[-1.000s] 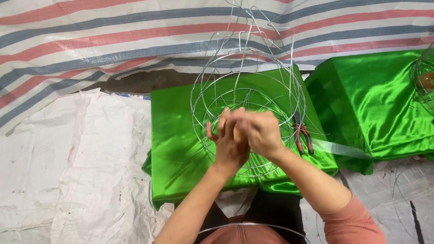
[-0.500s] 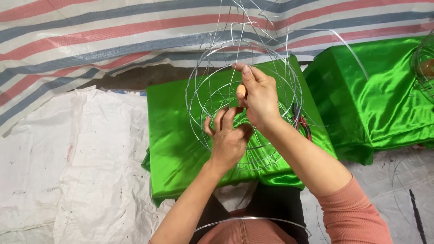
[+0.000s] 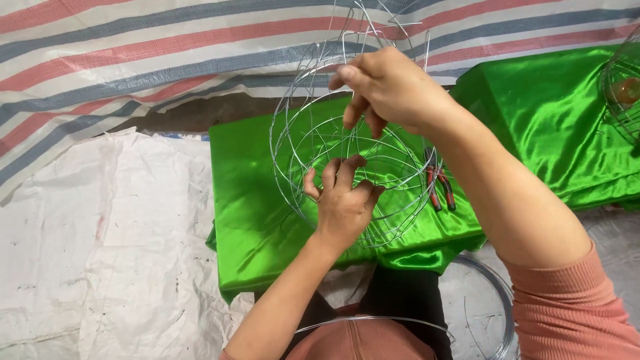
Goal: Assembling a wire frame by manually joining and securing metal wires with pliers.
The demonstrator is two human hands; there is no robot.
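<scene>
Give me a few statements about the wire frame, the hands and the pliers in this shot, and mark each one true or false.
1. Both hands grip the wire frame. True: the left hand is low, the right hand near the top.
2. The pliers are in the right hand. False: they lie on the green cloth.
3. The frame is a flat ring. False: it is a rounded cage of hoops.
4. A striped tarp lies beyond the cloth. True.

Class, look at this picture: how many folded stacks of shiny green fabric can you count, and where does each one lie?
2. One green fabric stack lies in the middle, under the wire frame and both hands; the other green stack lies at the right, running past the picture's edge. More may be out of view.
</scene>
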